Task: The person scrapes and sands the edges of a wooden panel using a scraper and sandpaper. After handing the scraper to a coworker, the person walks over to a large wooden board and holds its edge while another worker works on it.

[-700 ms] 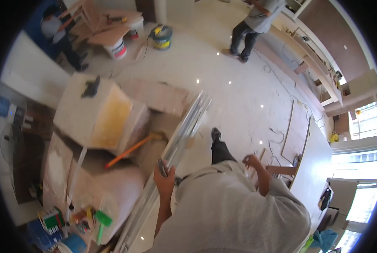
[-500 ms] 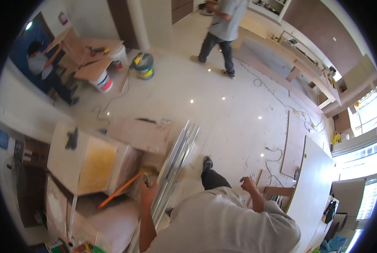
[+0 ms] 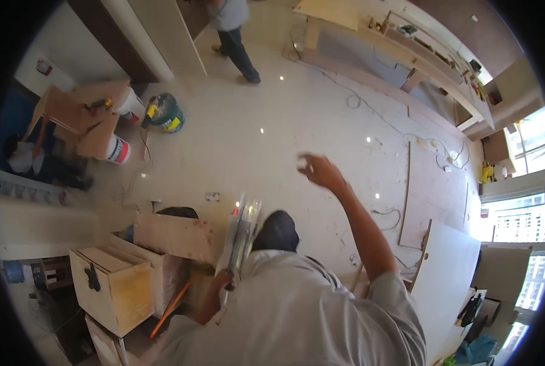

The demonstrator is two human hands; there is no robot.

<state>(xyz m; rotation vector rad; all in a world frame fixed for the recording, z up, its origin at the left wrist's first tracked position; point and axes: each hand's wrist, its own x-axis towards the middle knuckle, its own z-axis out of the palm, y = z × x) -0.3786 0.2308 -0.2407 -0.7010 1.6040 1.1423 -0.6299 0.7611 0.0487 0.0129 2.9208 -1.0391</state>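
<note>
- Two co-workers are in my view; at the far left I see the first co-worker [image 3: 21, 160] with an arm up against an upright wooden panel [image 3: 62, 111]
- Just right of that, a power tool [image 3: 98, 105] lies on plywood boards [image 3: 104, 135]; a white-and-red bucket [image 3: 119, 149] stands beside them, then a dark green bucket [image 3: 171, 119] with something yellow on it
- Lower down, I have a wooden box [image 3: 126, 291] with a black object [image 3: 92, 278] on it, and an orange handle [image 3: 172, 308] slanting beside it
- The left hand [image 3: 224, 280] is low, at the near end of some long metal strips [image 3: 243, 235]; blur and shadow mean I cannot tell whether it grips them
- At the top, the second co-worker [image 3: 231, 24] is partly cut off
- Those strips reach forward from the left hand
- The right hand [image 3: 322, 172] is raised over the pale floor [image 3: 321, 134], half open, its fingers loosely curved, well apart from the strips
- Farthest right, I see a large white panel [image 3: 444, 262] near bright windows [image 3: 519, 216]
</note>
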